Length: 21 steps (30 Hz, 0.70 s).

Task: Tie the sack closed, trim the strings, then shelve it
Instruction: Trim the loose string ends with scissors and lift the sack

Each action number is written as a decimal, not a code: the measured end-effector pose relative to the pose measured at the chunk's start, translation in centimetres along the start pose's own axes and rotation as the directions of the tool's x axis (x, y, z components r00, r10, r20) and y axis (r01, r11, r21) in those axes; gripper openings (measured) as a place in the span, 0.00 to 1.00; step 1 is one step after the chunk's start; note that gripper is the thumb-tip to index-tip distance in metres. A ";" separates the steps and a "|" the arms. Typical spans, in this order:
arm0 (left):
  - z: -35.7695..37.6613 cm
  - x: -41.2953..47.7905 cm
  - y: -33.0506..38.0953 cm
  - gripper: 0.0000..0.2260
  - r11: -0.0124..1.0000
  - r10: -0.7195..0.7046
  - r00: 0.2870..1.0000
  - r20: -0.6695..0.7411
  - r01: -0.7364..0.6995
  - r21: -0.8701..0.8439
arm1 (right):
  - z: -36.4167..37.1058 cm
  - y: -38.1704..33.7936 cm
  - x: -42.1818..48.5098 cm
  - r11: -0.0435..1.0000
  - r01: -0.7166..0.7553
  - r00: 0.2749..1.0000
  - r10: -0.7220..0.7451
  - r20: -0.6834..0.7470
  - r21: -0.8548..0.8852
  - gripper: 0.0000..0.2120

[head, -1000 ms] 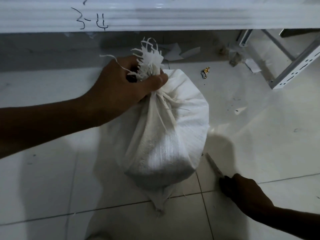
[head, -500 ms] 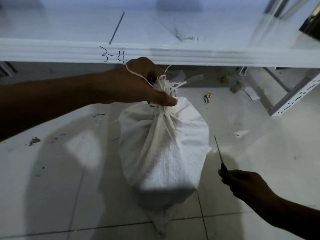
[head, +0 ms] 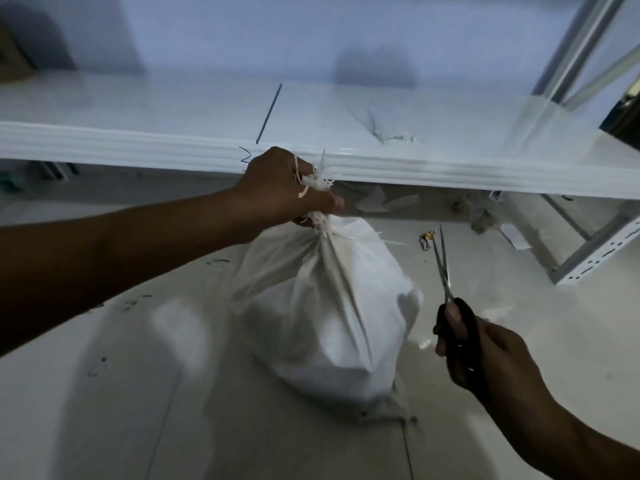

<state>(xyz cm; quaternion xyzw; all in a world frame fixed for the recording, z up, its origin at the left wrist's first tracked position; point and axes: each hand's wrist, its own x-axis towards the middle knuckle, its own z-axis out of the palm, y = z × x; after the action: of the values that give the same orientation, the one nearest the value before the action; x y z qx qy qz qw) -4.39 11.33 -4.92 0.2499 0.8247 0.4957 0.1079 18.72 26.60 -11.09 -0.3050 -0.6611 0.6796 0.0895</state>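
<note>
Since the earlier frame, the sack [head: 329,306] had risen toward the shelf [head: 450,168].
Left hand [head: 280,188] clenched its tied neck; right hand [head: 485,355] gripped closed scissors [head: 446,282] beside it. Shelving seemed underway; next, lift it over the edge.

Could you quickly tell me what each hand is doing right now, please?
Left hand: closed around the tied neck of the sack.
Right hand: closed on the scissors, blades pointing up.

left hand [head: 284,188] fisted, arm outstretched, right hand [head: 485,358] clenched low
</note>
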 end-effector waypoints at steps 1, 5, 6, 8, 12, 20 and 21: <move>0.2 0.0 -0.2 0.15 0.999 -0.041 0.998 -0.043 0.040 -0.029 | 0.3 0.0 -0.3 1.000 -0.002 1.000 0.002 0.004 0.002 0.35; 1.0 0.0 -1.0 0.18 0.971 -0.168 0.981 -0.100 0.147 -0.190 | 2.5 -0.3 -1.8 0.999 -0.035 0.993 0.039 0.108 -0.041 0.25; 1.0 0.0 -1.2 0.17 0.955 -0.198 0.977 -0.082 0.173 -0.241 | 3.1 -0.3 -2.1 0.997 -0.046 0.989 0.053 0.136 -0.060 0.24; 1.0 -0.1 -1.4 0.14 0.933 -0.215 0.976 -0.011 0.202 -0.297 | 4.0 -0.4 -2.3 0.994 -0.073 0.980 0.087 0.178 -0.081 0.25; 1.0 -1.1 -1.4 0.14 0.971 -0.103 0.984 0.146 0.131 -0.199 | 5.5 -0.8 -1.2 0.985 -0.111 0.966 0.138 0.218 -0.130 0.29; -0.4 -2.1 -2.7 0.13 0.998 0.057 0.982 0.177 -0.061 0.013 | 7.1 -1.9 0.3 0.976 -0.164 0.944 0.197 0.264 -0.142 0.31; -0.4 -2.2 -2.8 0.12 0.996 0.083 0.981 0.176 -0.086 0.011 | 7.2 -2.0 0.4 0.976 -0.165 0.941 0.198 0.273 -0.140 0.31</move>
<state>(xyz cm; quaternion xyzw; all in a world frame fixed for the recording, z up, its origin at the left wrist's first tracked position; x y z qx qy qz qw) -3.56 8.83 -7.26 0.3284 0.8053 0.4682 0.1564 14.00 20.91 -9.74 -0.2681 -0.6743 0.6825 -0.0876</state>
